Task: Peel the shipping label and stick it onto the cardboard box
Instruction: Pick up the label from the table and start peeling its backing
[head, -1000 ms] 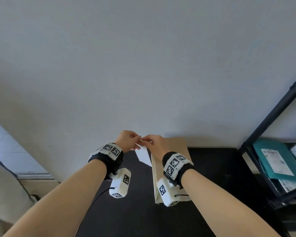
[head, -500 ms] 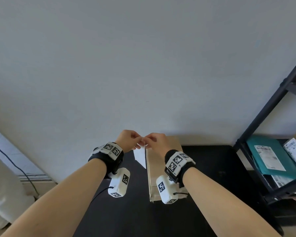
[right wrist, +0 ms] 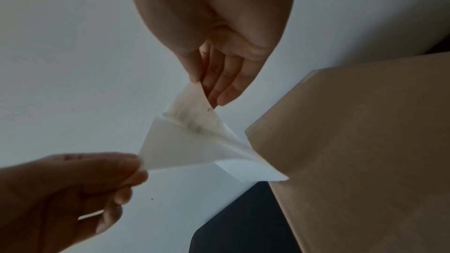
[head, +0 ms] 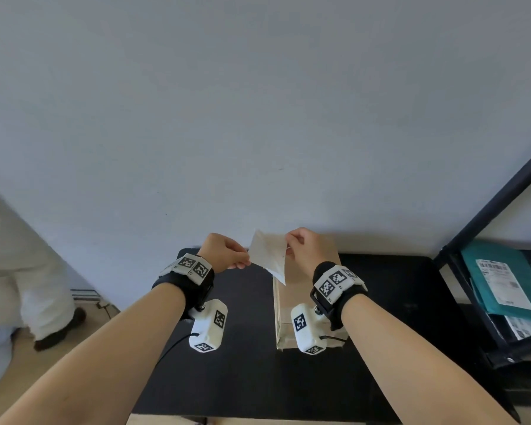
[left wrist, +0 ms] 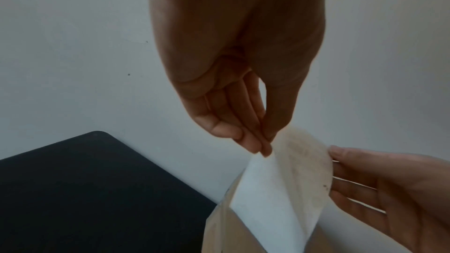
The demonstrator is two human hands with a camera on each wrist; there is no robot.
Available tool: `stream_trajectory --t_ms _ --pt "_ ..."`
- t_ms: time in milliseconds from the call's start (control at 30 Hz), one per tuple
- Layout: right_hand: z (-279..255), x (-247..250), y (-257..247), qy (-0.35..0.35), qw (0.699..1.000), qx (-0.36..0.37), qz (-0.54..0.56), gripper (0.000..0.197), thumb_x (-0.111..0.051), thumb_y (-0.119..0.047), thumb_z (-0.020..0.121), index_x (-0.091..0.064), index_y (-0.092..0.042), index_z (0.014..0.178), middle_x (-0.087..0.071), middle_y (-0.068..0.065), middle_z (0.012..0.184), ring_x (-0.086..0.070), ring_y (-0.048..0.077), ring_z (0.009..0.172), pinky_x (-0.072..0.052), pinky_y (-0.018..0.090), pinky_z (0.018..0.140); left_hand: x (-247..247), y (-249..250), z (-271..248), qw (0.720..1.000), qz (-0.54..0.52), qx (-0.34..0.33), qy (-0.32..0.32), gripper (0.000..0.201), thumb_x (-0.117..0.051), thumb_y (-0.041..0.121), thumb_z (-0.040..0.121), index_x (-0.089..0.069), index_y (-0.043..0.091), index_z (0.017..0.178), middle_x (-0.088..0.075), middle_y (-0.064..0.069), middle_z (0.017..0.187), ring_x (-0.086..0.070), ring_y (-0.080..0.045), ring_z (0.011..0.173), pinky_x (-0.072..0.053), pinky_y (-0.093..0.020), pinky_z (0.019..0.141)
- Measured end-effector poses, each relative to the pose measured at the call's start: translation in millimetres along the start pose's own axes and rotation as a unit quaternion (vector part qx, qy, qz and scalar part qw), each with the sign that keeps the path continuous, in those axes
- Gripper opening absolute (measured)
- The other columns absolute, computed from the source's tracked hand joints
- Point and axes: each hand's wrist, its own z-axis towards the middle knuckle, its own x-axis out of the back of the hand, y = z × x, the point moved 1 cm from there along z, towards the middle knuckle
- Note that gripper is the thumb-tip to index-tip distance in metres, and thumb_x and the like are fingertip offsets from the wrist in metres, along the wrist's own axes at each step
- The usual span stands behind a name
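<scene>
Got my left hand (head: pixel 226 251) pinching the white backing corner and my right hand (head: pixel 305 248) pinching the shipping label (head: pixel 269 251), pulling them apart in the air so the sticky side touches nothing. They're split about halfway, I'd say. The cardboard box (head: pixel 301 305) sits right underneath on the black table (head: pixel 411 317), ready for sticking.
</scene>
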Motion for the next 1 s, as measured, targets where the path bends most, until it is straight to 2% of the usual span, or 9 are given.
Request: stream_trajectory --t_ms 100,167,200,300,367,433,567,833,1000 --pt "2 6 2 0.019 1.000 0.003 -0.013 0.022 -0.048 -0.014 0.097 -0.061 0.001 0.108 -0.065 0.009 0.095 -0.057 0.009 0.068 -0.036 -0.002 0.045 7 -10 2 1.000 0.008 0.016 0.015 0.004 -0.073 0.000 0.075 -0.074 0.002 0.072 -0.073 -0.012 0.072 -0.066 -0.011 0.066 -0.057 -0.021 0.071" --pt "5 7 4 0.031 0.999 0.001 -0.008 0.020 -0.048 -0.014 0.097 -0.061 -0.002 0.105 -0.065 0.008 0.094 -0.060 0.012 0.069 -0.040 0.000 0.048 11 -18 3 0.999 0.019 0.023 0.024 0.008 -0.071 0.000 0.076 -0.074 0.003 0.070 -0.072 -0.012 0.072 -0.064 -0.013 0.064 -0.057 -0.023 0.073" --pt "9 6 6 0.039 0.999 -0.001 0.000 0.018 -0.048 -0.014 0.096 -0.061 -0.004 0.102 -0.066 0.010 0.094 -0.063 0.017 0.072 -0.047 0.005 0.056 13 -22 4 0.999 0.023 0.027 0.030 0.011 -0.070 0.000 0.077 -0.073 0.005 0.068 -0.071 -0.012 0.071 -0.063 -0.013 0.062 -0.056 -0.024 0.072" --pt "14 6 12 0.060 0.998 -0.017 0.028 0.013 -0.049 -0.017 0.095 -0.057 -0.018 0.085 -0.068 0.008 0.090 -0.069 0.023 0.077 -0.059 0.040 0.079 17 -35 7 0.997 0.032 0.041 0.050 0.013 -0.070 0.000 0.076 -0.072 0.007 0.066 -0.070 -0.010 0.067 -0.061 -0.016 0.063 -0.056 -0.031 0.076" --pt "17 8 17 0.071 0.997 -0.019 0.025 0.019 -0.049 -0.020 0.095 -0.053 -0.027 0.078 -0.067 0.000 0.081 -0.071 0.022 0.075 -0.059 0.047 0.079 19 -43 8 0.996 0.038 0.050 0.060 0.010 -0.070 0.002 0.076 -0.072 0.007 0.067 -0.069 -0.007 0.064 -0.061 -0.016 0.063 -0.056 -0.034 0.079" --pt "15 11 16 0.082 0.996 -0.026 0.036 0.016 -0.048 -0.019 0.096 -0.053 -0.023 0.081 -0.065 0.000 0.079 -0.070 0.021 0.072 -0.059 0.044 0.077 20 -49 8 0.995 0.038 0.057 0.066 0.010 -0.070 0.003 0.075 -0.072 0.008 0.067 -0.068 -0.006 0.062 -0.061 -0.016 0.063 -0.057 -0.036 0.080" --pt "11 16 18 0.110 0.990 -0.037 0.079 0.007 -0.046 -0.012 0.097 -0.052 -0.008 0.097 -0.062 0.010 0.092 -0.063 0.016 0.064 -0.055 0.030 0.063 18 -60 7 0.995 0.023 0.072 0.065 0.014 -0.068 0.002 0.077 -0.069 0.009 0.065 -0.068 -0.009 0.066 -0.060 -0.019 0.069 -0.056 -0.038 0.083" --pt "6 26 28 0.156 0.982 -0.052 0.095 0.010 -0.043 -0.012 0.098 -0.052 -0.009 0.101 -0.061 0.014 0.095 -0.061 0.014 0.060 -0.051 0.022 0.055 19 -76 11 0.990 -0.011 0.109 0.087 0.021 -0.070 0.002 0.078 -0.066 0.013 0.060 -0.067 -0.010 0.068 -0.061 -0.022 0.072 -0.056 -0.040 0.088" --pt "0 34 35 0.174 0.980 -0.054 0.080 0.010 -0.043 -0.011 0.098 -0.052 -0.008 0.100 -0.060 0.015 0.096 -0.061 0.014 0.060 -0.052 0.021 0.053 18 -92 8 0.987 -0.008 0.134 0.087 0.020 -0.071 0.000 0.076 -0.066 0.012 0.060 -0.065 -0.008 0.062 -0.061 -0.022 0.070 -0.056 -0.040 0.088"
